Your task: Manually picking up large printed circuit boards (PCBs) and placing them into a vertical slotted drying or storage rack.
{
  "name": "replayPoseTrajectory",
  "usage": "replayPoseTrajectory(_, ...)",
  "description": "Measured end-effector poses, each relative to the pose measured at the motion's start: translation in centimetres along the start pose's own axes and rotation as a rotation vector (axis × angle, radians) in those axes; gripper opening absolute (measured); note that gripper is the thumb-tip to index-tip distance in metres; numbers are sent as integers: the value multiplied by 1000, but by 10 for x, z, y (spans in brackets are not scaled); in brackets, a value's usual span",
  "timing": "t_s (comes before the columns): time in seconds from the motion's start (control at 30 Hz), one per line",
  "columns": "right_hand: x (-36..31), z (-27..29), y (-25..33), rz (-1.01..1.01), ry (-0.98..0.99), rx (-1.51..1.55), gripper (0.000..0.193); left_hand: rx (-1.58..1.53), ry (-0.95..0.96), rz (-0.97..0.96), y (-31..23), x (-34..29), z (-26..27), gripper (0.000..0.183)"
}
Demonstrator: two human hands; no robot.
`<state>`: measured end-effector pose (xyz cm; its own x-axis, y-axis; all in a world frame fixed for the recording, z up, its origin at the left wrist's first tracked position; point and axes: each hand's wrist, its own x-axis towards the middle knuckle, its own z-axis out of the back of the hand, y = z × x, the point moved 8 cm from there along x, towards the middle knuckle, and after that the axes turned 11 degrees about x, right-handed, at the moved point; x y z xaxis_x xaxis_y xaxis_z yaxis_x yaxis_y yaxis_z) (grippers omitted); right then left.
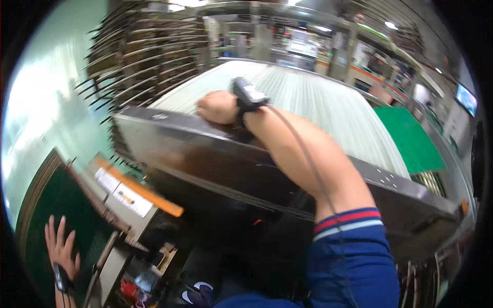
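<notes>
Left hand [61, 246] spread empty over a dark green panel [61, 195]; right hand [218, 107] curled, grip unclear.
Smooth face, banded brown edge.

Left grip [62, 251] over green board [56, 197]

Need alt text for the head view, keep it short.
A person's right hand is at the dark metal edge of a wide, pale, streaked surface; the left hand, fingers spread, is over a dark green panel. A rack of rods stands at upper left; a bright green sheet lies at right.
</notes>
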<state>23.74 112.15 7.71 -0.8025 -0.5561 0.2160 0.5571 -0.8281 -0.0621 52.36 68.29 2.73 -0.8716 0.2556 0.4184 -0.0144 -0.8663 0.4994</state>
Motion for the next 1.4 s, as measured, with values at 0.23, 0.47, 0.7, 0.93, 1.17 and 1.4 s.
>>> replayPoseTrajectory(0.23, -33, 33, 15, -32, 64, 176, 31, 19, 36, -136, -10, 18, 12, 48)
replayPoseTrajectory(0.47, -29, 39, 31, 125, -59, 181, 30, -47, 183, -192, -2, 0, 9, 39)
replayPoseTrajectory(0.7, -37, 41, 26, 87, -57, 198, 29, -92, 114, -227, -7, 5, 7, 40)
replayPoseTrajectory(0.93, -35, 45, 34, 98, -88, 239, 29, -157, 1, -126, 10, 5, 21, 16)
replayPoseTrajectory(1.17, -34, 41, 31, 92, -58, 227, 28, -244, -128, -2, 18, 3, 30, 24)
replayPoseTrajectory(1.4, -35, 43, 26, 100, -102, 252, 28, -407, 23, 134, 28, 5, 22, 21)
